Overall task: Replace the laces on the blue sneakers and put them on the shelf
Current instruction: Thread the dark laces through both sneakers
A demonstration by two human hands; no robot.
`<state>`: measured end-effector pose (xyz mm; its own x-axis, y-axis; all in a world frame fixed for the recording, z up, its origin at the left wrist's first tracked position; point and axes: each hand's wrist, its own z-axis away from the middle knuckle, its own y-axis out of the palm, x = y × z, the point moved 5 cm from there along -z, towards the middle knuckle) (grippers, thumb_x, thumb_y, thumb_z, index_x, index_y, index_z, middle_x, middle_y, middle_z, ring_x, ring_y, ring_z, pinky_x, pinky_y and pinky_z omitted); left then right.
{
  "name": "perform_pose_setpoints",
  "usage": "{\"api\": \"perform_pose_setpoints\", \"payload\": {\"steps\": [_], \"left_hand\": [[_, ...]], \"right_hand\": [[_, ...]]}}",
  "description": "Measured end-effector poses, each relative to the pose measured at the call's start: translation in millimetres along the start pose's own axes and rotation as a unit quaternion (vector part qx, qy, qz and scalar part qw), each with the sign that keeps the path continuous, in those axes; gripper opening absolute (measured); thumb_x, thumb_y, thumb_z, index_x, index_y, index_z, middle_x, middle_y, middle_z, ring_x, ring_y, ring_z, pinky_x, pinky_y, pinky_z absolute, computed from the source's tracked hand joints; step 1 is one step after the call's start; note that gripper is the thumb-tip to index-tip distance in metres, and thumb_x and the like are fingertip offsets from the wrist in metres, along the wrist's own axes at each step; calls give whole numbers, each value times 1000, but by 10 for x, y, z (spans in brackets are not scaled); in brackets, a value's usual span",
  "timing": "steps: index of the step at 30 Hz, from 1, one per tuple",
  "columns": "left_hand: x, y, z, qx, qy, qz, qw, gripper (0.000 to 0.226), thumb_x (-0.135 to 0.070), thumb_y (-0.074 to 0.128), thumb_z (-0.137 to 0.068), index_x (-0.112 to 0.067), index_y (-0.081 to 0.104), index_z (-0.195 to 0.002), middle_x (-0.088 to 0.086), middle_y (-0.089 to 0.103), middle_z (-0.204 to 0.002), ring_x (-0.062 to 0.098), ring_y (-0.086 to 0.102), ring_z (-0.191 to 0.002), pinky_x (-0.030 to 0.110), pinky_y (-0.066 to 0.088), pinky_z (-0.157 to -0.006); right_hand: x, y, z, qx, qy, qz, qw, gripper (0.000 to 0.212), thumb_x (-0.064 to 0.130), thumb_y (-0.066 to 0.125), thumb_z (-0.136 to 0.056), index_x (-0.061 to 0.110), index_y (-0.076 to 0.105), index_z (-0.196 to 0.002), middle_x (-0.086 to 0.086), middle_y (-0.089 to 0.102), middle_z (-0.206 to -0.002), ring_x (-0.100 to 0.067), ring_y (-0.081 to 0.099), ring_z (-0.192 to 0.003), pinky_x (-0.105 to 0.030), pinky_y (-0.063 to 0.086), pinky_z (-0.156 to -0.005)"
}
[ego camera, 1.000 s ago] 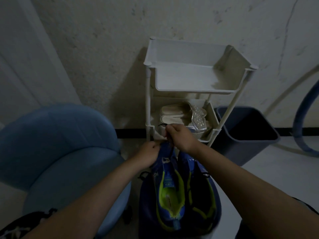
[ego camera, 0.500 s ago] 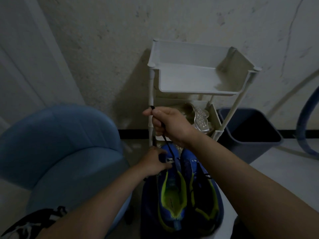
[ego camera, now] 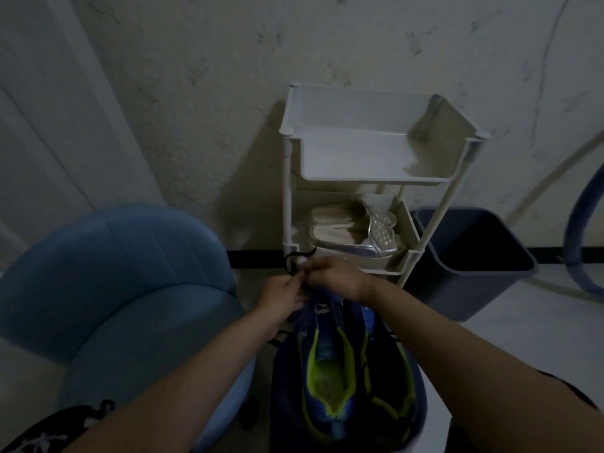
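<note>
Sneakers point(ego camera: 327, 380) lie side by side at near centre, toes toward the shelf point(ego camera: 376, 182). The right hand point(ego camera: 336, 279), raised a moment ago to draw the black lace point(ego camera: 289, 258) up, has dropped back to the left hand point(ego camera: 282, 294) at the left shoe's far end. Both hands pinch the lace. Probably one pull is finished and threading continues; shelving waits.

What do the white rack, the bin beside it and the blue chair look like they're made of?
The rack is probably plastic, matte white: moulded trays with rounded rims. The bin, probably plastic, matte dark grey-blue: thin smooth walls. The chair is padded upholstery, fabric or faux leather, unclear which: soft bulges and seams.
</note>
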<state>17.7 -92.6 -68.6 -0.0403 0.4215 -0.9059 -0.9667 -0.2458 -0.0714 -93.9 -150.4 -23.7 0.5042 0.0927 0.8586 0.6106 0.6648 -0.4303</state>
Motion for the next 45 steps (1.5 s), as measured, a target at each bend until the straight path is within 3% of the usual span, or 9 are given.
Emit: {"api": "perform_pose_setpoints", "payload": {"steps": [4, 8, 13, 20, 26, 33, 37, 41, 45], "left_hand": [[-81, -145, 110, 11, -22, 102, 994, 40, -28, 37, -106, -5, 65, -89, 17, 71, -98, 25, 69, -95, 33, 53, -88], [-202, -419, 57, -112, -34, 259, 959, 28, -20, 35, -107, -7, 50, -87, 7, 52, -64, 20, 55, -60, 33, 55, -64], [-563, -1058, 8, -285, 62, 213, 933, 30, -18, 33, -104, -13, 50, -79, 3, 33, -62, 11, 28, -42, 15, 23, -31], [-629, -610, 62, -60, 19, 316, 947, 26, -22, 40, -105, -10, 61, -95, 0, 53, -65, 11, 52, -57, 28, 55, -62], [-744, -341, 167, 58, 5, 367, 928, 30, -25, 41, -105, -6, 63, -101, 4, 67, -74, 16, 68, -72, 34, 59, -74], [-800, -214, 212, 110, -10, 407, 907, 29, -25, 43, -103, -6, 65, -101, 6, 70, -80, 17, 72, -76, 35, 61, -78], [-814, -419, 151, 34, 27, 317, 947, 26, -28, 46, -103, -13, 66, -105, 1, 72, -87, 16, 71, -84, 35, 58, -82], [-663, -720, 29, -124, 32, 119, 985, 21, -27, 50, -100, -19, 68, -106, -3, 71, -95, 10, 62, -75, 22, 48, -65], [-479, -581, 26, -117, -29, 118, 986, 18, -16, 49, -101, -13, 67, -100, 2, 53, -80, 10, 51, -61, 22, 47, -55]], "right_hand": [[-231, 95, 75, 32, -42, 353, 934, 24, 24, 70, -80, 14, 71, -101, -6, 70, -97, -23, 64, -89, -28, 48, -73], [-265, 138, 78, 22, -81, 363, 928, 26, 17, 72, -77, 14, 75, -103, -8, 71, -98, -25, 64, -92, -35, 51, -80], [-220, 104, 129, 32, -73, 347, 935, 34, 14, 72, -83, 15, 71, -117, -5, 69, -116, -19, 61, -109, -23, 43, -91], [-135, 169, 99, 4, -37, 219, 975, 41, 24, 69, -87, 25, 64, -128, 8, 64, -126, -7, 58, -116, -22, 43, -101], [36, 201, 141, 18, -36, -75, 996, 39, 12, 65, -93, 12, 56, -131, -7, 70, -101, -11, 66, -89, -20, 53, -76], [127, 184, 195, 55, -44, -76, 995, 19, 23, 60, -98, 14, 68, -83, 12, 59, -57, 2, 51, -54, -16, 42, -58], [96, -66, 215, -18, -7, 125, 992, 37, 38, 47, -102, 21, 66, -75, 4, 61, -70, -12, 56, -68, -28, 41, -67], [-102, -402, 270, -18, 79, 422, 903, 39, 36, 36, -105, 13, 63, -122, -12, 60, -127, -29, 56, -118, -37, 47, -93], [-319, -571, 329, -32, 201, 499, 842, 43, 36, 39, -96, 18, 55, -132, -7, 54, -140, -30, 52, -128, -52, 42, -102]]}}
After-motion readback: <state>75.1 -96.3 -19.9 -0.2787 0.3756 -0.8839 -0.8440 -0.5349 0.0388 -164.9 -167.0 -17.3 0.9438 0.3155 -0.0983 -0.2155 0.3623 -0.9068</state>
